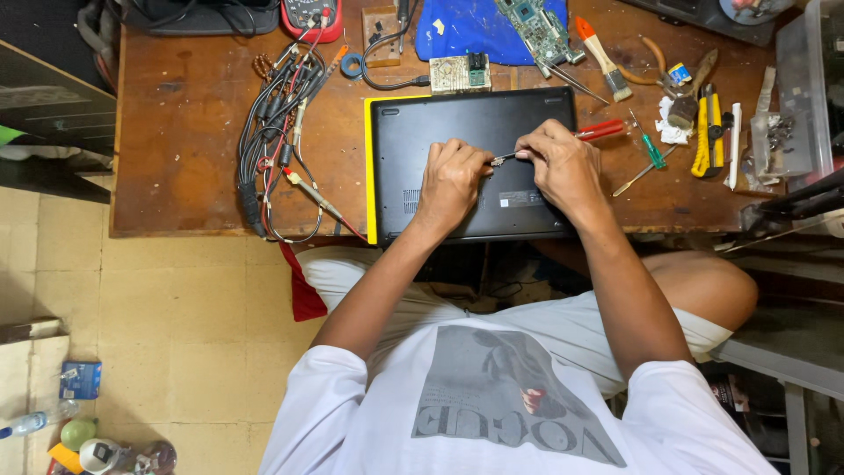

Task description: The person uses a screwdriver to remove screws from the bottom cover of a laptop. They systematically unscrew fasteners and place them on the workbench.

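Note:
A black laptop [422, 132] lies bottom-up on a yellow mat [369, 167] on the wooden table [185, 132]. My right hand [563, 163] grips a red-handled screwdriver [600, 131], whose metal shaft points left over the laptop's base. My left hand [451, 180] rests on the laptop and pinches the screwdriver's tip end [499, 159] between its fingers. Both hands meet near the middle of the base.
A bundle of cables and probes [277, 132] lies left of the laptop. Behind it are a blue mat [466, 26] with a green circuit board [536, 26], a brush [602, 57] and a multimeter [312, 16]. Small screwdrivers, a yellow knife [703, 132] and a clear box [804, 88] crowd the right.

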